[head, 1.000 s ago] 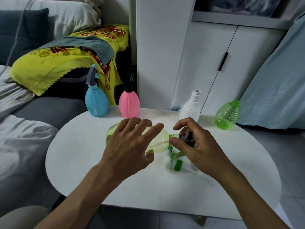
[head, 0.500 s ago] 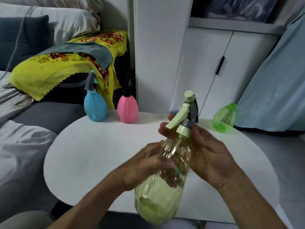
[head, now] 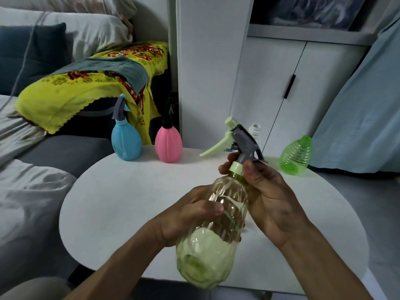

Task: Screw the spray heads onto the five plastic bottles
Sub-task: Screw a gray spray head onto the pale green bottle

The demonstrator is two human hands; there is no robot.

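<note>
Fingers [head: 249,169] of my right hand [head: 270,198] pinch spray head [head: 240,139] collar; left hand [head: 190,215] grips yellow-green bottle [head: 214,230], held tilted above desk [head: 121,202], w/ pink bottle [head: 168,144] beyond it.

White bottle [head: 255,129] mostly hidden (behind spray head [head: 240,139]).

Home living room, sofa [head: 54,152], cupboards [head: 270,94]

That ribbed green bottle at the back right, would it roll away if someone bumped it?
Probably. The green bottle looks tilted on the table and round, so it could roll. It looks see-through and empty, so likely light. The ribs may help fingers grip.
</note>
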